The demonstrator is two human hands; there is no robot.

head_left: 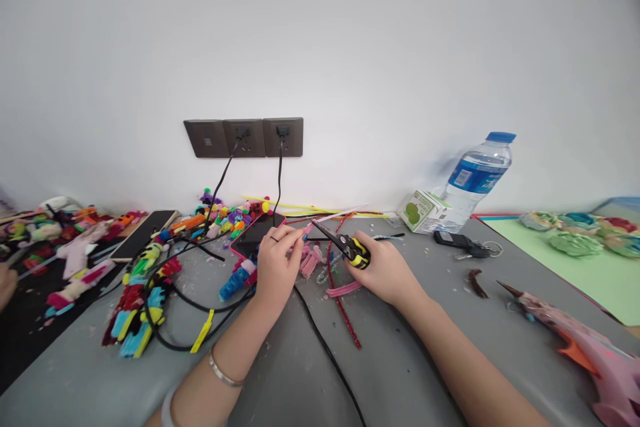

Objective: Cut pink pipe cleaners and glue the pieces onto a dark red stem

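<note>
My left hand (279, 259) is closed, pinching a thin pink pipe cleaner (309, 227) between thumb and fingertips. My right hand (386, 268) is wrapped round black-and-yellow pliers (345, 243). Their dark jaws point left and lie close by the pipe cleaner at my left fingertips; whether they touch it I cannot tell. Under my hands are short pink fuzzy pieces (344, 289) and a red pipe cleaner (346, 321). Beside my left wrist lies a blue fuzzy piece (237, 282).
Black cables (327, 347) run across the grey table from wall sockets (243, 138). Colourful pipe-cleaner figures (143, 303) lie left, with another person's hand (6, 285) at the edge. Right stand a bottle (477, 177) and small carton (423, 211), near keys (477, 250) and a pink glue gun (575, 327).
</note>
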